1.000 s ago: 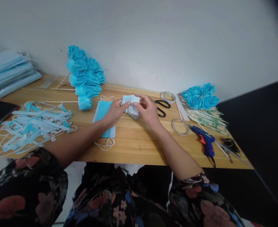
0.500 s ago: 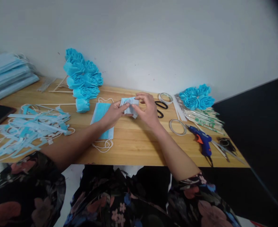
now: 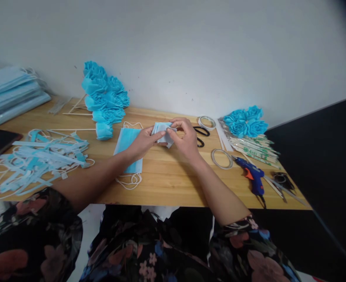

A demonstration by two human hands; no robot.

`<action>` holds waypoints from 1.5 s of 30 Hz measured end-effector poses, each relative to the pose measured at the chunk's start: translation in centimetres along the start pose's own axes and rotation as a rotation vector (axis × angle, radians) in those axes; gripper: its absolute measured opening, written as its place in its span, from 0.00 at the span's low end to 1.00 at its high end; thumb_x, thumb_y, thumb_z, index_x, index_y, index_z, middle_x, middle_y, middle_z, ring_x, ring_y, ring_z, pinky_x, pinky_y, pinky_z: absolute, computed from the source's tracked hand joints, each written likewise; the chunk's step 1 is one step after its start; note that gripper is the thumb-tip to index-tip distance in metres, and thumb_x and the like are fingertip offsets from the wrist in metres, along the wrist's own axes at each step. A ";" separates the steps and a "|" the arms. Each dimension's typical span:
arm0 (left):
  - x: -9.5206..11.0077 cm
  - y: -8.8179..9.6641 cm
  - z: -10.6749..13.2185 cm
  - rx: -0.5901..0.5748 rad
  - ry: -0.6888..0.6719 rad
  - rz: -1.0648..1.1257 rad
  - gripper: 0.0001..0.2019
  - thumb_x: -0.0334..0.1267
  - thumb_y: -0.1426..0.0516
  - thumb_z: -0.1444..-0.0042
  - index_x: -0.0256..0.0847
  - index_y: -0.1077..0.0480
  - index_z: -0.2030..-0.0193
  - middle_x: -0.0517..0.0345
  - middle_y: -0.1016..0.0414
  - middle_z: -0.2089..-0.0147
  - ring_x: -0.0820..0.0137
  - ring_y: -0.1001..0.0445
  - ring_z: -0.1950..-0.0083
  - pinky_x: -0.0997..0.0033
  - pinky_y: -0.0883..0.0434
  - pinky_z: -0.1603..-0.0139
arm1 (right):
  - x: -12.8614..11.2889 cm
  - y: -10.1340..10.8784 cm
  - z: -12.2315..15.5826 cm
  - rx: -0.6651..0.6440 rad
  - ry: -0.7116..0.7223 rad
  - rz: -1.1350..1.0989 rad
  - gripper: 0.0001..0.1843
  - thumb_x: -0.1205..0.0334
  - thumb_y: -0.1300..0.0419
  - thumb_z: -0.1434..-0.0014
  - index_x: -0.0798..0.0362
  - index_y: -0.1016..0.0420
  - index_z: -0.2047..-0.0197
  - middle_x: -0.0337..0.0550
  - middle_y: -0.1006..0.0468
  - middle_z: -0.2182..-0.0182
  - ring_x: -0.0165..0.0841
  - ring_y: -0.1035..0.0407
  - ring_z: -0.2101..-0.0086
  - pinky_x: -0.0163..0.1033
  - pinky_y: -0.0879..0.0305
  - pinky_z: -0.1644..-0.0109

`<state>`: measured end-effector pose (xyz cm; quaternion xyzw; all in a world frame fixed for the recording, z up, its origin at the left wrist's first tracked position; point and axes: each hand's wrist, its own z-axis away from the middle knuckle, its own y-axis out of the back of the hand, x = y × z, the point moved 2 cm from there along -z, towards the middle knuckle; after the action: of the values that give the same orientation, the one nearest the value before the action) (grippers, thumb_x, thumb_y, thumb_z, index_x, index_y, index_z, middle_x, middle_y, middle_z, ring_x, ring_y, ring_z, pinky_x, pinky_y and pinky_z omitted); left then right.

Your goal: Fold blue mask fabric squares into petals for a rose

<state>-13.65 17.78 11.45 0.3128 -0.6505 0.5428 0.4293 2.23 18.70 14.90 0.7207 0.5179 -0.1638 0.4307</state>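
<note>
One folded pale-blue sheet (image 3: 162,127), squarish, no clear long axis; lies between two and three o'clock from the left hand (image 3: 143,142), nine and ten from the right hand (image 3: 187,140); both equally near, fingers nearly closed, pinching it.

The fabric piece (image 3: 162,127), pale blue and white, was creased and partly folded, raised right of the flat mask (image 3: 126,139).

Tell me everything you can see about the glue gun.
The glue gun has a plastic-looking blue body, an orange-red trigger and a dark cord below its handle. It lies on its side on the wooden table, nozzle pointing left, close to a tape ring; whether they touch is unclear.
</note>
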 end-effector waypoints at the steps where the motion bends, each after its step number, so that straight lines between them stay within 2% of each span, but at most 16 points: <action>1: -0.1 0.0 0.0 -0.006 0.004 -0.003 0.16 0.43 0.28 0.49 0.38 0.19 0.57 0.50 0.17 0.55 0.63 0.19 0.56 0.62 0.20 0.55 | 0.0 -0.1 0.1 0.000 -0.018 -0.016 0.04 0.58 0.39 0.38 0.47 0.30 0.63 0.46 0.21 0.53 0.41 0.29 0.49 0.52 0.28 0.48; 6: -0.1 0.2 -0.1 -0.002 0.000 0.004 0.15 0.43 0.29 0.48 0.36 0.20 0.57 0.48 0.17 0.56 0.60 0.19 0.53 0.57 0.19 0.52 | 0.8 -0.4 -0.1 -0.028 -0.099 -0.130 0.09 0.53 0.38 0.38 0.47 0.29 0.60 0.46 0.21 0.51 0.40 0.27 0.49 0.48 0.28 0.48; 10: 0.6 1.1 -0.6 0.134 -0.054 0.055 0.13 0.41 0.30 0.47 0.36 0.23 0.59 0.51 0.18 0.57 0.62 0.19 0.53 0.58 0.19 0.50 | 2.5 1.0 -1.0 -0.009 -0.184 -0.189 0.19 0.44 0.43 0.34 0.47 0.29 0.48 0.47 0.20 0.51 0.39 0.26 0.49 0.46 0.30 0.47; 12: 1.0 1.8 -0.9 0.234 -0.077 0.082 0.13 0.40 0.30 0.47 0.37 0.24 0.59 0.52 0.19 0.58 0.63 0.20 0.53 0.59 0.18 0.51 | 3.3 1.8 -1.3 -0.064 -0.259 -0.085 0.20 0.43 0.44 0.33 0.49 0.27 0.48 0.47 0.18 0.54 0.39 0.25 0.52 0.45 0.31 0.48; 15: 1.2 2.5 -1.2 0.321 -0.077 0.102 0.12 0.38 0.31 0.45 0.38 0.26 0.58 0.52 0.20 0.58 0.63 0.20 0.53 0.62 0.17 0.53 | 3.8 2.4 -1.4 -0.239 -0.329 0.215 0.17 0.48 0.44 0.32 0.51 0.23 0.55 0.46 0.17 0.58 0.40 0.25 0.57 0.44 0.33 0.53; 19: 1.3 2.6 -1.3 0.363 -0.075 0.100 0.08 0.36 0.33 0.44 0.38 0.25 0.59 0.50 0.21 0.58 0.61 0.21 0.51 0.62 0.17 0.53 | 3.8 1.7 -0.8 -0.424 -0.346 0.524 0.14 0.51 0.41 0.33 0.52 0.21 0.55 0.49 0.17 0.57 0.42 0.25 0.58 0.42 0.37 0.58; 22: 1.4 2.3 -1.2 0.376 -0.085 0.105 0.06 0.33 0.35 0.42 0.38 0.25 0.59 0.51 0.21 0.58 0.60 0.21 0.49 0.58 0.18 0.49 | 3.7 0.9 -0.5 -0.480 -0.334 0.586 0.11 0.54 0.36 0.38 0.52 0.21 0.58 0.49 0.17 0.58 0.41 0.26 0.59 0.40 0.39 0.61; 25: 1.6 2.2 -1.2 0.398 -0.101 0.121 0.02 0.31 0.38 0.40 0.37 0.26 0.60 0.52 0.22 0.58 0.61 0.22 0.48 0.56 0.18 0.47 | 3.8 0.5 -0.5 -0.503 -0.324 0.467 0.03 0.63 0.37 0.41 0.52 0.24 0.65 0.44 0.19 0.64 0.35 0.29 0.65 0.39 0.42 0.63; 27: 1.6 2.2 -1.2 0.407 -0.114 0.129 0.01 0.30 0.39 0.40 0.37 0.26 0.61 0.52 0.22 0.58 0.60 0.22 0.46 0.56 0.19 0.46 | 3.7 0.6 -0.6 -0.465 -0.318 0.278 0.01 0.65 0.39 0.43 0.52 0.27 0.67 0.40 0.22 0.68 0.32 0.31 0.68 0.38 0.41 0.63; 31: 1.2 2.5 -1.4 0.382 -0.145 0.142 0.04 0.32 0.36 0.41 0.37 0.27 0.64 0.52 0.21 0.59 0.59 0.23 0.44 0.54 0.21 0.43 | 2.9 0.8 -0.9 -0.399 -0.300 -0.228 0.09 0.57 0.36 0.44 0.51 0.30 0.65 0.36 0.25 0.71 0.29 0.34 0.71 0.37 0.39 0.65; 34: 0.8 2.2 -1.2 0.316 -0.124 0.144 0.07 0.36 0.35 0.41 0.37 0.27 0.63 0.52 0.21 0.59 0.60 0.21 0.47 0.53 0.22 0.42 | 1.6 0.7 -0.8 -0.370 -0.267 -0.453 0.15 0.51 0.33 0.45 0.50 0.29 0.61 0.37 0.23 0.68 0.29 0.31 0.68 0.37 0.35 0.63; 37: 0.4 1.4 -0.9 0.230 -0.051 0.136 0.10 0.40 0.35 0.42 0.36 0.26 0.60 0.51 0.19 0.59 0.61 0.19 0.50 0.54 0.23 0.43 | 0.7 0.4 -0.6 -0.329 -0.225 -0.510 0.17 0.50 0.32 0.45 0.48 0.27 0.56 0.37 0.21 0.67 0.30 0.28 0.66 0.37 0.32 0.61; 41: 0.0 0.8 -0.7 0.172 0.023 0.155 0.10 0.42 0.36 0.41 0.36 0.25 0.60 0.51 0.17 0.60 0.60 0.18 0.54 0.57 0.22 0.47 | 0.7 0.0 -0.4 -0.283 -0.182 -0.458 0.16 0.51 0.34 0.43 0.48 0.26 0.53 0.37 0.21 0.66 0.30 0.28 0.67 0.37 0.31 0.62; 45: -0.7 0.4 -0.8 0.054 0.098 0.164 0.12 0.44 0.37 0.38 0.36 0.23 0.56 0.48 0.16 0.55 0.57 0.19 0.50 0.55 0.23 0.45 | 1.0 -0.1 -0.2 -0.140 -0.126 -0.329 0.12 0.55 0.37 0.39 0.47 0.24 0.52 0.39 0.19 0.63 0.32 0.24 0.63 0.39 0.28 0.59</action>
<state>-13.52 18.64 10.64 0.2429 -0.6374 0.6081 0.4060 2.54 19.48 14.31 0.5830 0.6109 -0.2406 0.4786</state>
